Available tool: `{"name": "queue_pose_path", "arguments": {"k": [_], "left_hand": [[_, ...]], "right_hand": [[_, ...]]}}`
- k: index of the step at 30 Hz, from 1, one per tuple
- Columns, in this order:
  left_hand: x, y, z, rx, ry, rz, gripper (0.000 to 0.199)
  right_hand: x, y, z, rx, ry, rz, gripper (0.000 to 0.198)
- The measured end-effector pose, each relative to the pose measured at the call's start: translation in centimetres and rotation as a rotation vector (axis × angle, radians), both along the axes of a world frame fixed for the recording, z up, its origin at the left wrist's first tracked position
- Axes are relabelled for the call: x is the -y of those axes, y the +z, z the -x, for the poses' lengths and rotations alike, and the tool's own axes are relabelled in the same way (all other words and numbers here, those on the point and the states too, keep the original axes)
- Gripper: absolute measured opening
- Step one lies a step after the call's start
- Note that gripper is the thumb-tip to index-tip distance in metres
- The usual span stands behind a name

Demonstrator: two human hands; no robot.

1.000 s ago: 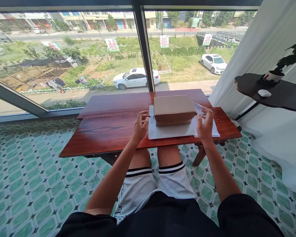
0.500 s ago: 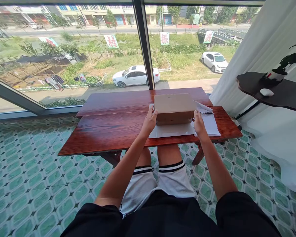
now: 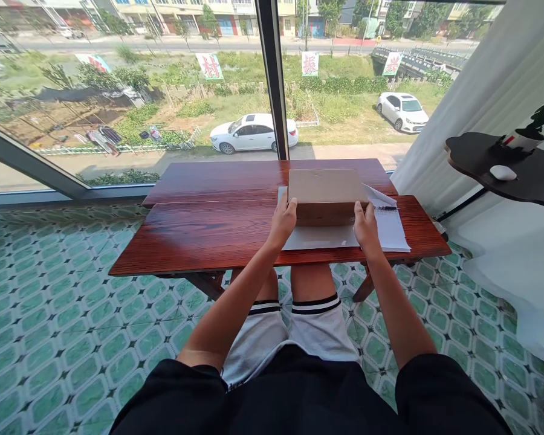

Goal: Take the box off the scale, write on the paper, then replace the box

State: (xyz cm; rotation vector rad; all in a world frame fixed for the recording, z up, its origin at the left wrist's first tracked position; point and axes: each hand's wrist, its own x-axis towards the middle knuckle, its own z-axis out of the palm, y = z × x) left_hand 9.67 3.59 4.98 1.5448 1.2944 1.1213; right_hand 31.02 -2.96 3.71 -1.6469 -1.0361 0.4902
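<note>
A closed brown cardboard box (image 3: 329,184) sits over white paper (image 3: 317,238) near the front of the reddish wooden table. My left hand (image 3: 283,220) grips the box's left end, with its thumb at the front corner. At the right end my right hand (image 3: 365,225) has its thumb on the front face and its other fingers along the side, partly hidden. Between them the two hands hold the box. Beside my right hand lies an open spiral notebook (image 3: 392,231), with a dark pen (image 3: 385,208) across its upper part.
The table (image 3: 208,226) reaches far to the left, and a large window stands behind it. To the right, a small dark side table (image 3: 480,154) carries a white computer mouse (image 3: 503,173) and a potted plant (image 3: 523,139). A white curtain (image 3: 471,223) hangs behind it.
The view has shifted slightly, moving the whole scene a little right. My right hand's thumb has come round onto the box's front face. My left hand keeps its hold on the left end.
</note>
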Motion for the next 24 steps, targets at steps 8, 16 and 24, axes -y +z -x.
{"name": "queue_pose_path", "arguments": {"k": [8, 16, 24], "left_hand": [[0.1, 1.0, 0.4, 0.004, 0.002, -0.009, 0.058], [0.1, 2.2, 2.4, 0.013, 0.043, -0.094, 0.054], [-0.1, 2.4, 6.3, 0.018, 0.13, -0.122, 0.053]], "right_hand": [[0.0, 0.6, 0.4, -0.007, -0.036, 0.042, 0.071], [-0.5, 1.9, 2.2, 0.037, 0.019, 0.055, 0.064], [-1.9, 2.6, 6.2, 0.021, 0.085, 0.043, 0.057]]}}
